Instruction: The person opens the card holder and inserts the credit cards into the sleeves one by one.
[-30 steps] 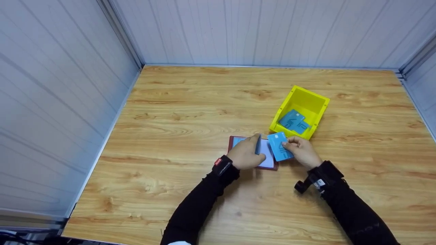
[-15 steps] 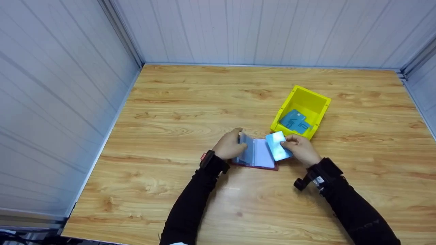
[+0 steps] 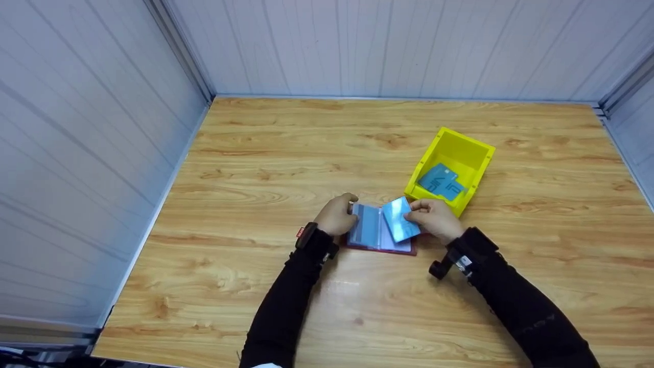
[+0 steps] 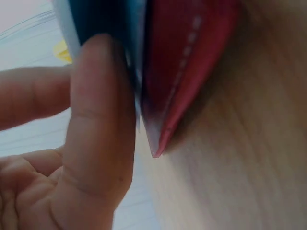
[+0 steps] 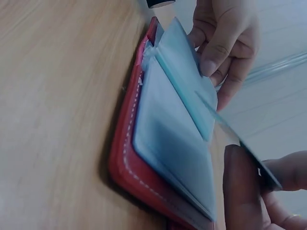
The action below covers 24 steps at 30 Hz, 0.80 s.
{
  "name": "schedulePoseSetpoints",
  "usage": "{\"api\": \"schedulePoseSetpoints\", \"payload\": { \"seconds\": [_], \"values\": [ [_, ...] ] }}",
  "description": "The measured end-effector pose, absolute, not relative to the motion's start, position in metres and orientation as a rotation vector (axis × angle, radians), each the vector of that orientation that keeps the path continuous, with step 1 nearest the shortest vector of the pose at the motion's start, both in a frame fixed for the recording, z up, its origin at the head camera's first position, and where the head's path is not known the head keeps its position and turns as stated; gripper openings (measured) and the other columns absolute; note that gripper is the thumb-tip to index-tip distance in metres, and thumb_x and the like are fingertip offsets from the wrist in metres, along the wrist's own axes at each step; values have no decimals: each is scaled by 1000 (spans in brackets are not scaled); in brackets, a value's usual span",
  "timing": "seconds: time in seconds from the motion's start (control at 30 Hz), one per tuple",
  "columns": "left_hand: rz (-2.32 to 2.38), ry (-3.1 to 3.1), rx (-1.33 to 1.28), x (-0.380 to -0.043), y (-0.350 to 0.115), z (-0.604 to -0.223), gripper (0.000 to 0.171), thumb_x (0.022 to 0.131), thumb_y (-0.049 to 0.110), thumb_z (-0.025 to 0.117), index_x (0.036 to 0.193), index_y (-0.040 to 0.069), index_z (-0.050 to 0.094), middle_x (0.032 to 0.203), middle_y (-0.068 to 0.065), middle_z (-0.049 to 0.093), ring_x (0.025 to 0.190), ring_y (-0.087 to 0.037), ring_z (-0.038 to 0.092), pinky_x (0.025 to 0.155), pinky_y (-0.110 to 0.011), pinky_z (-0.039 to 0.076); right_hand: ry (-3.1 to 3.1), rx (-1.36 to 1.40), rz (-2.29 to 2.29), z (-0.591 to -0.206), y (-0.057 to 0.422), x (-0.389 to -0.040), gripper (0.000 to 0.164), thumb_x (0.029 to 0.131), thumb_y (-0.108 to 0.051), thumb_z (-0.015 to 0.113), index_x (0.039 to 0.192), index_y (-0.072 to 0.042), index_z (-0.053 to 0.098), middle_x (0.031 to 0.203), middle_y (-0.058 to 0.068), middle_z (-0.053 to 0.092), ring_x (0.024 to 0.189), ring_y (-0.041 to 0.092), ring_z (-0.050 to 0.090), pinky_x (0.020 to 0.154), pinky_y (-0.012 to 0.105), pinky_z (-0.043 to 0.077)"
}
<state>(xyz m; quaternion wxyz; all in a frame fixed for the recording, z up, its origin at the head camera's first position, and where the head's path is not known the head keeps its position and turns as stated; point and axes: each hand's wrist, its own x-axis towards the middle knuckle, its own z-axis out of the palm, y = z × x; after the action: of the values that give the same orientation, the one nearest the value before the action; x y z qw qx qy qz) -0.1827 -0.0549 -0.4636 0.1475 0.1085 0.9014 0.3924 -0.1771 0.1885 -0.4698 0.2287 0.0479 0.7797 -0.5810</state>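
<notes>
A red card holder [image 5: 125, 155] with clear plastic sleeves lies spread on the table. My left hand [image 3: 336, 215] is at its left side, pinching a sleeve page [image 5: 184, 72] between thumb and fingers; in the left wrist view the thumb [image 4: 101, 110] presses that page beside the red stitched cover [image 4: 184, 67]. Between thumb and fingers, my right hand [image 3: 436, 220] holds a shiny blue card [image 3: 400, 221] by its right edge. The card is tilted above the right-hand sleeve [image 5: 170, 122], its far end near the holder's middle. Whether it touches the plastic I cannot tell.
Just behind my right hand stands a yellow bin [image 3: 462, 147] holding several blue cards [image 3: 442, 181] with dark lettering. The wood-grain table [image 3: 245, 204] is bounded by white panel walls [image 3: 317, 46] at the back and sides.
My left hand has moved left, turning a sleeve page over to the left side of the holder. My right hand has brought the blue card leftward over the right-hand sleeve.
</notes>
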Motion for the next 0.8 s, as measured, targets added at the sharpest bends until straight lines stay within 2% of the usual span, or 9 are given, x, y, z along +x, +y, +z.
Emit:
{"api": "schedulePoseSetpoints", "payload": {
  "seconds": [0.17,0.3,0.57,0.8],
  "values": [
    [1156,2562,311,-183,-56,-465,45,81,0,51,125,-1,49,73,2,42,63,-12,42,58,-22,36,2130,116,-1569,-473,182,-180,30,85,-11,62,107,6,52,78,1,63,72,9,62,65,24,54],
    [1151,2550,298,-183,-56,-465,44,82,0,50,126,-2,48,73,3,41,60,-11,40,58,-22,35,2130,119,-1539,-475,180,-181,28,84,-10,62,105,6,52,75,-1,61,69,7,61,63,22,53],
    [1157,2555,287,-183,-55,-465,45,80,0,49,125,-3,49,70,3,41,57,-10,40,56,-21,35,2306,95,-1358,-473,175,-181,26,83,-16,64,100,1,56,75,1,51,65,10,51,56,19,44],
    [1127,2583,295,-183,-55,-464,43,80,0,50,123,-3,51,72,3,43,63,-12,42,60,-22,36,2303,46,-1337,-472,173,-180,25,83,-16,64,99,1,56,80,3,57,69,10,56,60,22,50]
  ]
}}
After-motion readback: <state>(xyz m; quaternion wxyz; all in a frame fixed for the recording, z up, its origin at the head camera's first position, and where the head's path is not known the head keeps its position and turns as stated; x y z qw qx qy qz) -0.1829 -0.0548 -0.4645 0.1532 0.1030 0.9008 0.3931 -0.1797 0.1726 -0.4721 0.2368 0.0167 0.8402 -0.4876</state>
